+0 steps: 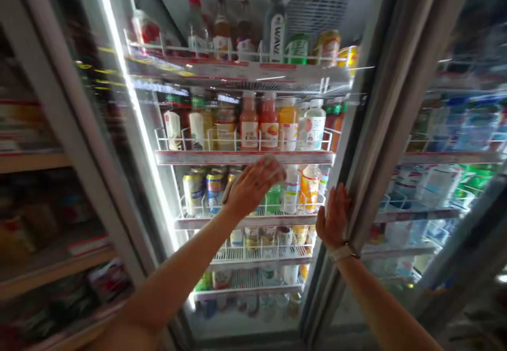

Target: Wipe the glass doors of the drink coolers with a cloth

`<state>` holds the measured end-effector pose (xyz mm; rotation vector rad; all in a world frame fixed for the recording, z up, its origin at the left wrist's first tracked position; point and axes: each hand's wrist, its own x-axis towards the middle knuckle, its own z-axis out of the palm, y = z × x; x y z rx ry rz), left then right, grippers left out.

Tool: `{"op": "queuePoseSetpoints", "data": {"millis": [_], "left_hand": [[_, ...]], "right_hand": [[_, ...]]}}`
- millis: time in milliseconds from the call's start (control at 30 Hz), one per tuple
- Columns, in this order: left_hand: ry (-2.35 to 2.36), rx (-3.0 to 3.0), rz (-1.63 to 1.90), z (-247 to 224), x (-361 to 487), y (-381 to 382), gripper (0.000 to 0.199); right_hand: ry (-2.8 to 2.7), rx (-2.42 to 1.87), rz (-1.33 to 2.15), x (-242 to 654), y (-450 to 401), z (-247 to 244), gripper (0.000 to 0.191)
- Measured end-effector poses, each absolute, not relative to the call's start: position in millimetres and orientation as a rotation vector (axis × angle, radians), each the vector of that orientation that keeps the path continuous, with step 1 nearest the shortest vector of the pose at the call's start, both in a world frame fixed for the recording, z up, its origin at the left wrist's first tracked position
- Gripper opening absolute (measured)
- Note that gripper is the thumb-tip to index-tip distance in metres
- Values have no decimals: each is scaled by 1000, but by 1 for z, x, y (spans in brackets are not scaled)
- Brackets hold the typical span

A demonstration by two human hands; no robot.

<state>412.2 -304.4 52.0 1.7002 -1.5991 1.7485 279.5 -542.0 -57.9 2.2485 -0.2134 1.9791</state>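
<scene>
My left hand [253, 184] reaches across the middle of a lit drinks fridge, in front of the third shelf from the top. Its fingertips are smeared by motion, and a small dark-edged shape shows at its left side; I cannot make out whether it is held. Behind it stand cans [194, 192] and a green bottle [273, 199], partly hidden. My right hand [336, 218], with a band on the wrist, has its fingers raised and stretched out at the fridge's right door frame [366, 182]. It holds nothing visible.
Above are juice bottles [269, 121] on a wire-fronted shelf [245, 158] and a top row with a black-capped bottle [277, 23]. A light strip [134, 102] runs down the left side. More shelved goods [479, 123] lie right, and wooden-edged shelves [35, 162] left.
</scene>
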Motion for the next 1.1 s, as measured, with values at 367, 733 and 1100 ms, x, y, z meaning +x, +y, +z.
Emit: {"op": "queuePoseSetpoints", "data": {"millis": [367,733,1100], "left_hand": [[-1056,1932,1831,-3,423,-266,43],[-959,2018,1737,-80,452,-172,58],[-355,1763,1624,-35,487,-147,50]], "right_hand": [[366,2419,1885,347,-386,-3,67],[346,2361,1788,362,-370,-23,65],[307,2318,1797,362,-368,-23,64]]}}
